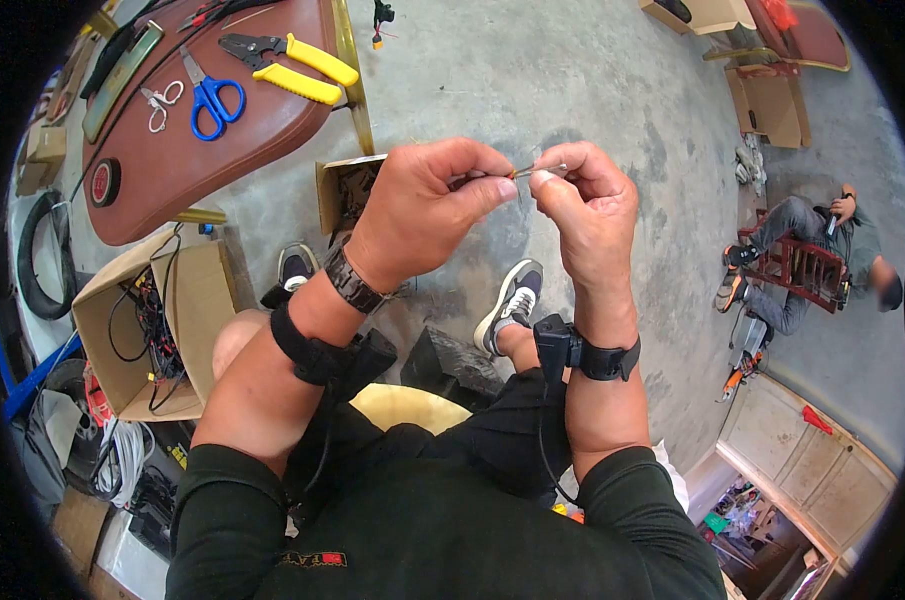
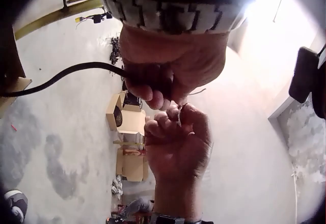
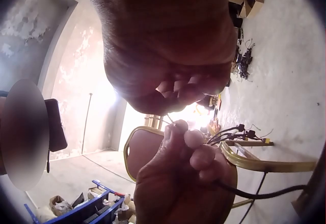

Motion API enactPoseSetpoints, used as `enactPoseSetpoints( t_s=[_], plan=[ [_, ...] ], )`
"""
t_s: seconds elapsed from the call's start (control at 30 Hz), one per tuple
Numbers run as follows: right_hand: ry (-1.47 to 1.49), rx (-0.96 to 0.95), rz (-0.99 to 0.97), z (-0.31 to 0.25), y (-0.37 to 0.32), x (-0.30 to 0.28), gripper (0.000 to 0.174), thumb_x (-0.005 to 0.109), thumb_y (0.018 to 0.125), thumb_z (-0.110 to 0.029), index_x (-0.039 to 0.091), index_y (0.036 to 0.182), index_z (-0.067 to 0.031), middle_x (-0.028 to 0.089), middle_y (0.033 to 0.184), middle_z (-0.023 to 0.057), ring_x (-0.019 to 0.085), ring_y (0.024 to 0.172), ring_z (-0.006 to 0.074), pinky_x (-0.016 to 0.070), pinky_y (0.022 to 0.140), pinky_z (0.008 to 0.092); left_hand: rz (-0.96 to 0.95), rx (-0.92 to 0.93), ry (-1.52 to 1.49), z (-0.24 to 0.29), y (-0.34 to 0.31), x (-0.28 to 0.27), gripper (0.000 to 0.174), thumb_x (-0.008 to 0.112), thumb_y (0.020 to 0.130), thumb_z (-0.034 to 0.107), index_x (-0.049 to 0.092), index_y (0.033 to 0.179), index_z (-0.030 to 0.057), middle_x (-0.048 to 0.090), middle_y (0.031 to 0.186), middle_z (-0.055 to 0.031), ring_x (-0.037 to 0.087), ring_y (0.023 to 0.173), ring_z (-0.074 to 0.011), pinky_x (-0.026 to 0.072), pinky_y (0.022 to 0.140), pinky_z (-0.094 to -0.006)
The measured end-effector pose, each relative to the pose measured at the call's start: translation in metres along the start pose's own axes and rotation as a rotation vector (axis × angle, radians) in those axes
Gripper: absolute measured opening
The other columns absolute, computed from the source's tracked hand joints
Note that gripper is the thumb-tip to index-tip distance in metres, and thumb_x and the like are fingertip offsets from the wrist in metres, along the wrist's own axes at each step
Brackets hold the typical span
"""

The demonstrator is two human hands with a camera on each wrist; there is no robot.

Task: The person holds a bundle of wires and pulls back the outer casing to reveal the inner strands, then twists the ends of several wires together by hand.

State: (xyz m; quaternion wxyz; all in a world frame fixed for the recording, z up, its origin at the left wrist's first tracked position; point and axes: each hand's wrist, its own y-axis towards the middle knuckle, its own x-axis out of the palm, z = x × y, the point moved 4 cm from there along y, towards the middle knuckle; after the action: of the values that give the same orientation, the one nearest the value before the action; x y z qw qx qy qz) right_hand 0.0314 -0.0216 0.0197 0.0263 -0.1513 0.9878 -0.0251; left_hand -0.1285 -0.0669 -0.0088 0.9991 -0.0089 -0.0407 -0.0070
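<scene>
In front of my chest, both hands meet over a thin wire (image 1: pixel 525 172). My left hand (image 1: pixel 422 205) pinches it between thumb and forefinger, and a black cable (image 2: pixel 76 68) trails out from under the curled fingers of that hand. From the other side my right hand (image 1: pixel 592 205) pinches the pale, bare-looking wire end (image 2: pixel 179 116) between thumb and forefinger. A thin loose strand (image 2: pixel 198 91) sticks out beside the left fingertips in the left wrist view. The fingers hide most of the point where the wires come together.
A brown chair seat (image 1: pixel 262 120) at upper left bears yellow-handled wire strippers (image 1: pixel 292 68), blue scissors (image 1: pixel 212 98) and small white-handled scissors (image 1: pixel 160 105). Below it stands a cardboard box (image 1: pixel 197 320) of black cables. Another person (image 1: pixel 802 240) sits at the right.
</scene>
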Motion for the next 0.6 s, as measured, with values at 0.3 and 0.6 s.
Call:
enactPoseSetpoints(
  t_s=[0.3,0.6],
  plan=[
    [-0.008,0.018,0.032,0.003,0.000,0.003,0.005,0.064,0.085,0.002,0.066,0.087,-0.0020,0.056,0.074,-0.0071,0.046,0.066,0.0003,0.0363,0.057,0.0183,0.089,0.209,0.227,0.011,-0.002,0.001,0.010,0.073,0.084,0.004,0.068,0.093,0.0007,0.067,0.076,-0.0035,0.060,0.066,-0.0080,0.0481,0.059,-0.0247],
    [-0.001,0.026,0.029,0.006,0.001,0.003,0.005,0.063,0.085,0.001,0.067,0.087,-0.0025,0.056,0.074,-0.0079,0.045,0.065,-0.0001,0.0355,0.056,0.0177,0.140,0.398,0.385,0.015,-0.003,0.002,0.009,0.073,0.082,0.003,0.067,0.089,0.0009,0.066,0.074,-0.0089,0.062,0.064,-0.0157,0.0477,0.058,-0.0280]
  ],
)
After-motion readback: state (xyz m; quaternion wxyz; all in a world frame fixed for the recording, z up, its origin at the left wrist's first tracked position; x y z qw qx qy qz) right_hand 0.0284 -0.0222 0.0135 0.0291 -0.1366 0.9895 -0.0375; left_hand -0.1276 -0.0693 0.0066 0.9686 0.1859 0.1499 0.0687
